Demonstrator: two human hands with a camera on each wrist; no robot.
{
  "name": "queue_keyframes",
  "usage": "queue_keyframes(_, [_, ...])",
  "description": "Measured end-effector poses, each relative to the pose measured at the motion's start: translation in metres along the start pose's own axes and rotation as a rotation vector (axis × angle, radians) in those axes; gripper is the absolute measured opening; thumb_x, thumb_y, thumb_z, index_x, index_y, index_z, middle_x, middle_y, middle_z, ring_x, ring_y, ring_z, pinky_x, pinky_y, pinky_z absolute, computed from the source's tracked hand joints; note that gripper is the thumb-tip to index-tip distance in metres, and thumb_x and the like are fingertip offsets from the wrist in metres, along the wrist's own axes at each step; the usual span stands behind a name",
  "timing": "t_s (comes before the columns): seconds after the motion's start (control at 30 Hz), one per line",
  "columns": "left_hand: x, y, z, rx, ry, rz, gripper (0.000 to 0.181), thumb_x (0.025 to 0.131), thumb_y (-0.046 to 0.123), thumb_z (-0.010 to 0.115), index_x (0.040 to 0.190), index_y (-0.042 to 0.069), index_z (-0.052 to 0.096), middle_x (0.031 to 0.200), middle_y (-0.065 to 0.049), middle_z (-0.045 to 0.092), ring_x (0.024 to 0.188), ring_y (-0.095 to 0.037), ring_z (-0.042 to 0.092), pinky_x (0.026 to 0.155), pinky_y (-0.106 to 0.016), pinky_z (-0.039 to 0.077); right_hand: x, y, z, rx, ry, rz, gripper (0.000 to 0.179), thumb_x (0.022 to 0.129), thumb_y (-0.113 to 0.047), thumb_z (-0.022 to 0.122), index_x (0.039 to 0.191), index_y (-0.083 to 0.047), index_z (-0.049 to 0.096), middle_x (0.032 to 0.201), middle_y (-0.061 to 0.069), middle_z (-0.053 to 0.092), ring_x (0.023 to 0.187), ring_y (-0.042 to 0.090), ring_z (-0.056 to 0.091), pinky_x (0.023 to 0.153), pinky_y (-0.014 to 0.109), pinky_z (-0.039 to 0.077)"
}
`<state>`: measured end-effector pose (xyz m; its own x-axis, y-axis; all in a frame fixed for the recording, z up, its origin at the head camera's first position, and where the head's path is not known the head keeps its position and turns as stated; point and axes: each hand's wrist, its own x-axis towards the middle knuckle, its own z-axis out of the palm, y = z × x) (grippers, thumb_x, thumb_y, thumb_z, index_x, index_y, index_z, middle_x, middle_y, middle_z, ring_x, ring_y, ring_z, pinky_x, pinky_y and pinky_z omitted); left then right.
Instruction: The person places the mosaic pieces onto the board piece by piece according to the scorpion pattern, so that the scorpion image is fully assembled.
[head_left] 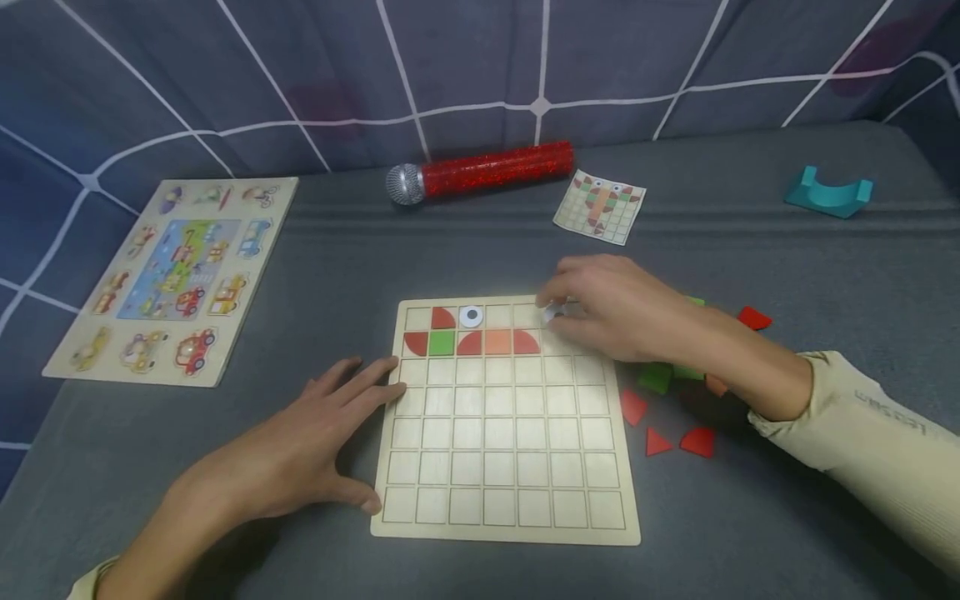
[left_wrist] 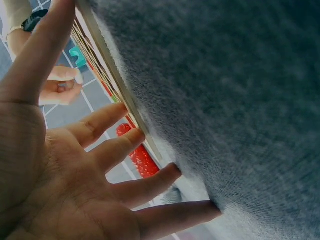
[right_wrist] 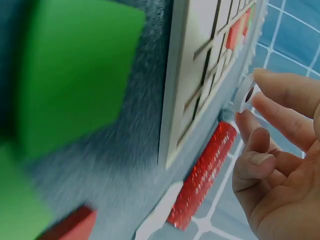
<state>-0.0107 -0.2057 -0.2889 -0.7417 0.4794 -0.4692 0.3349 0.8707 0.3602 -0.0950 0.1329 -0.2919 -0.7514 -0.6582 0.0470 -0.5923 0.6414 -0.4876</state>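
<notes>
A wooden grid board [head_left: 498, 433] lies flat on the grey surface. My left hand [head_left: 315, 442] has its fingers spread, with the thumb and fingertips at the board's left edge. Between thumb and fingers, my right hand [head_left: 611, 304] pinches a white round eye piece [right_wrist: 245, 93] with a dark centre, held above the board's top row near the right. Another eye piece [head_left: 471, 316] sits in the top row. Red quarter-round pieces [head_left: 442, 318], a green square [head_left: 441, 342] and an orange square [head_left: 497, 342] fill cells of the upper two rows.
Loose red pieces [head_left: 697, 442] and green pieces [head_left: 656, 377] lie right of the board, partly under my right forearm. Behind stand a pattern card [head_left: 600, 207], a red microphone [head_left: 495, 171] and a teal curved block [head_left: 828, 196]. A vehicle puzzle board [head_left: 180, 283] is at left.
</notes>
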Motion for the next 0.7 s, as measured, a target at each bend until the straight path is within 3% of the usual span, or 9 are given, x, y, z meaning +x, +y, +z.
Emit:
queue_keyframes(0.23, [0.001, 0.0, -0.001, -0.001, -0.009, -0.005, 0.111, 0.056, 0.064, 0.085, 0.149, 0.023, 0.042, 0.163, -0.003, 0.019, 0.145, -0.045, 0.013, 0.105, -0.075, 0.018, 0.023, -0.005, 0.014, 0.003, -0.016, -0.055, 0.023, 0.082, 0.0, 0.067, 0.101, -0.008, 0.075, 0.093, 0.004, 0.065, 0.089, 0.019, 0.061, 0.081, 0.04, 0.051])
queue_keyframes(0.43, [0.001, -0.001, -0.001, -0.013, -0.016, -0.003, 0.11, 0.057, 0.064, 0.084, 0.149, 0.023, 0.041, 0.163, -0.003, 0.018, 0.145, -0.046, 0.012, 0.104, -0.076, 0.017, 0.032, -0.006, 0.016, -0.01, -0.023, -0.059, 0.02, 0.082, 0.002, 0.065, 0.094, -0.01, 0.075, 0.086, 0.0, 0.063, 0.082, 0.018, 0.057, 0.073, 0.038, 0.049])
queue_keyframes(0.7, [0.002, -0.001, 0.0, -0.011, -0.014, -0.007, 0.111, 0.056, 0.066, 0.084, 0.149, 0.024, 0.041, 0.163, -0.001, 0.019, 0.145, -0.045, 0.012, 0.105, -0.075, 0.017, 0.033, -0.006, 0.017, 0.013, -0.047, -0.038, 0.021, 0.082, 0.003, 0.066, 0.096, -0.01, 0.075, 0.086, 0.001, 0.062, 0.08, 0.018, 0.055, 0.071, 0.036, 0.048])
